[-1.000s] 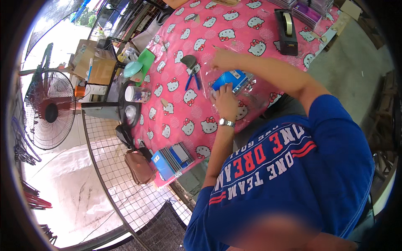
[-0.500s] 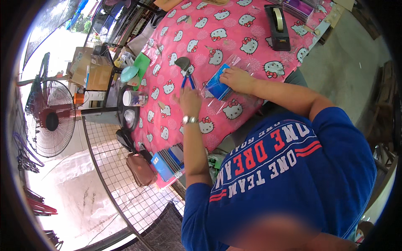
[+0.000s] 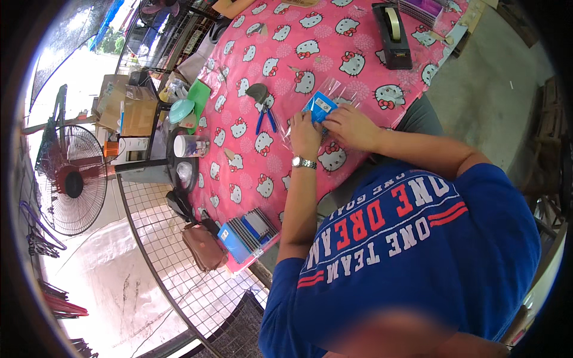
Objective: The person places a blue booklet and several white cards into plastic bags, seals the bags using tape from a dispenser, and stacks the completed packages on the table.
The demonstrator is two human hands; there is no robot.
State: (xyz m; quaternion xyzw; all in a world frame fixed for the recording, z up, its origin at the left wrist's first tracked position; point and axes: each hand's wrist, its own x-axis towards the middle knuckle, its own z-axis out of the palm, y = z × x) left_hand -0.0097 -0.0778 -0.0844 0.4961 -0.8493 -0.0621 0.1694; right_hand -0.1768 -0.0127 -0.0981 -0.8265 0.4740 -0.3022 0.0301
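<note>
A small blue notebook [image 3: 321,106] lies on clear plastic wrap [image 3: 289,117] that sticks out around it; whether it is inside the wrap I cannot tell. At its near left side, my left hand [image 3: 304,134], with a watch at the wrist, has its fingers closed on the edge. My right hand [image 3: 352,126] grips the near right side with bent fingers, close to the left. Both hands cover the notebook's lower part. Just left of them lie blue-handled pliers [image 3: 266,119], apart from my hands, beside a dark rounded piece [image 3: 258,92].
A black tape dispenser [image 3: 394,45] stands at the far right, near a purple box [image 3: 422,11]. Stacked spiral notebooks [image 3: 242,237] and a brown pouch [image 3: 204,246] sit at the near left edge of the pink table cover [image 3: 352,36]. A white-lidded jar [image 3: 190,146] stands left, a fan [image 3: 73,182] beyond.
My left hand has moved right, from beside the pliers to the notebook. My right hand has slid toward the notebook's near right side, uncovering more of its top.
</note>
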